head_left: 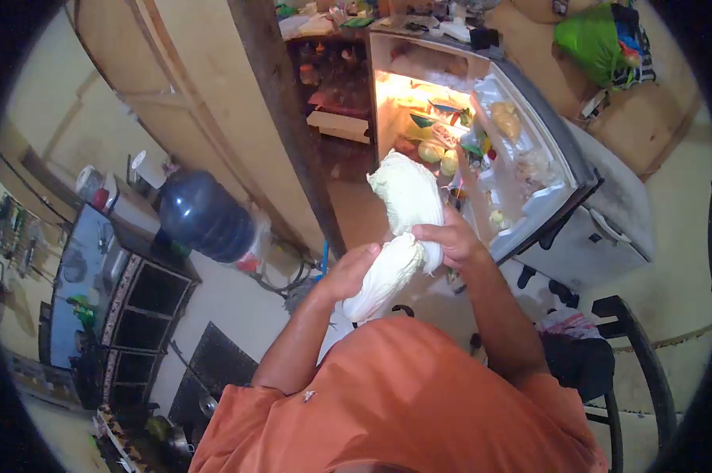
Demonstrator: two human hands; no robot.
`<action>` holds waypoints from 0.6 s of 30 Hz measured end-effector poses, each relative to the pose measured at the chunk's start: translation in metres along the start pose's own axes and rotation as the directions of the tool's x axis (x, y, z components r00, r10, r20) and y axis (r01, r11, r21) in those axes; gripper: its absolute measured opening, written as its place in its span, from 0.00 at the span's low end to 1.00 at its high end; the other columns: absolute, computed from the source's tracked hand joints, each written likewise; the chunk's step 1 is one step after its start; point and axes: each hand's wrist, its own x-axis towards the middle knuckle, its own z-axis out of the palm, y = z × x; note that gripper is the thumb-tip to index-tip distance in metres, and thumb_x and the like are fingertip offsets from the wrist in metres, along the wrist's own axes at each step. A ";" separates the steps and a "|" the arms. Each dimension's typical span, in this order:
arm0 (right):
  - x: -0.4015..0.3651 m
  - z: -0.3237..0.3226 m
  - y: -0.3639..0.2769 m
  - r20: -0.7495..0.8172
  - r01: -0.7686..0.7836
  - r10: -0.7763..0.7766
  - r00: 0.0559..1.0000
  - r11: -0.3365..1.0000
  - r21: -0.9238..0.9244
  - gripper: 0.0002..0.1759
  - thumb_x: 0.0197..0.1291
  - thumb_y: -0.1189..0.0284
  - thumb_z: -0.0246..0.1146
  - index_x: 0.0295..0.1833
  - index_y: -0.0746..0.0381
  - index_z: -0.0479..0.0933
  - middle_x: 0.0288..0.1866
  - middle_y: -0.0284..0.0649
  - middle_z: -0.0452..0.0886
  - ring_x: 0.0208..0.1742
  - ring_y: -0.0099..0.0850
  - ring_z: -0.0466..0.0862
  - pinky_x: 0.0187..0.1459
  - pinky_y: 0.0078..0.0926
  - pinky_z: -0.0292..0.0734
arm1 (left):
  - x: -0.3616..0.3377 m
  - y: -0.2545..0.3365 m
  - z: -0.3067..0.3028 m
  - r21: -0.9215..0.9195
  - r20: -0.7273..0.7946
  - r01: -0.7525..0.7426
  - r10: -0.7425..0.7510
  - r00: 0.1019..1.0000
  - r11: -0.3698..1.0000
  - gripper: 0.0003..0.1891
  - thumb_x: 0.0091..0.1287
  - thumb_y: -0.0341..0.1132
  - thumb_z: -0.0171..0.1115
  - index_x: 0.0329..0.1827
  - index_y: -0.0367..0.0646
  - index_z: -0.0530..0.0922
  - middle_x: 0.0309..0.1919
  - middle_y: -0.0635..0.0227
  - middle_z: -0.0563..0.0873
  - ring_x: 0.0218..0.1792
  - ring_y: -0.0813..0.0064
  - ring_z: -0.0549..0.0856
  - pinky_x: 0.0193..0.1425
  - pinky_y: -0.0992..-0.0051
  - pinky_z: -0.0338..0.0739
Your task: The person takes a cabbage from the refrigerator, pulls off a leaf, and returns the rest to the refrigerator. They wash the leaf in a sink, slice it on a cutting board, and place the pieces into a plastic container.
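Left hand: the left hand (354,270) is up in front of the chest, with the arm bent and the palm turned to the side.
Left grip: its fingers are curled round the lower cabbage (381,282) and hold it tight.
Right hand: the right hand (453,240) is a bit higher, with the arm bent, coming in from the right.
Right grip: its fingers are wrapped over the bottom of the upper cabbage (409,193) and squeeze it.
Where the cabbages are: both are up in the air, touching each other, just in front of the open fridge (419,94).
Edge on the right: the fridge door (529,158) stands wide open, near the right hand.
Edge on the left: a wooden post (281,118) is near the left hand. A big blue water jug (204,217) is well apart.
Low on the right: a black chair (635,347) stands near the person.
Open room: bare floor (356,209) shows between the post and the fridge.
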 end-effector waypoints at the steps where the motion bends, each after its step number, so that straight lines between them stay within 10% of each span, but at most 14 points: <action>1: -0.001 0.003 0.001 -0.002 -0.007 0.007 1.000 1.000 -0.001 0.27 0.53 0.75 0.69 0.59 0.67 0.71 0.47 0.40 0.81 0.48 0.30 0.82 0.51 0.30 0.77 | -0.005 0.001 0.000 0.017 -0.006 -0.019 0.019 1.000 1.000 0.26 0.77 0.49 0.40 0.61 0.34 0.72 0.52 0.63 0.81 0.51 0.75 0.78 0.59 0.73 0.71; 9: -0.005 0.023 -0.004 -0.138 0.021 -0.109 0.984 0.854 -0.520 0.25 0.48 0.70 0.74 0.52 0.66 0.78 0.46 0.40 0.84 0.46 0.28 0.82 0.50 0.28 0.76 | -0.019 -0.016 -0.008 0.048 -0.082 -0.095 0.099 0.992 0.994 0.35 0.67 0.50 0.61 0.69 0.35 0.63 0.59 0.64 0.76 0.59 0.73 0.74 0.66 0.74 0.65; 11: -0.001 0.028 -0.002 -0.147 -0.027 -0.080 0.986 0.790 -0.612 0.25 0.48 0.70 0.74 0.52 0.66 0.78 0.46 0.40 0.84 0.46 0.28 0.82 0.51 0.28 0.76 | -0.022 -0.006 -0.008 0.098 -0.037 -0.110 0.114 0.993 0.989 0.36 0.58 0.34 0.69 0.69 0.41 0.63 0.60 0.65 0.74 0.61 0.73 0.72 0.67 0.70 0.64; 18: 0.018 0.035 0.012 -0.080 0.033 -0.152 0.985 0.622 -0.782 0.25 0.48 0.74 0.72 0.54 0.67 0.77 0.45 0.42 0.84 0.46 0.29 0.82 0.51 0.29 0.76 | -0.031 -0.009 -0.004 0.236 -0.178 -0.171 0.215 0.960 0.957 0.42 0.56 0.44 0.73 0.72 0.41 0.61 0.64 0.56 0.72 0.65 0.67 0.71 0.69 0.68 0.63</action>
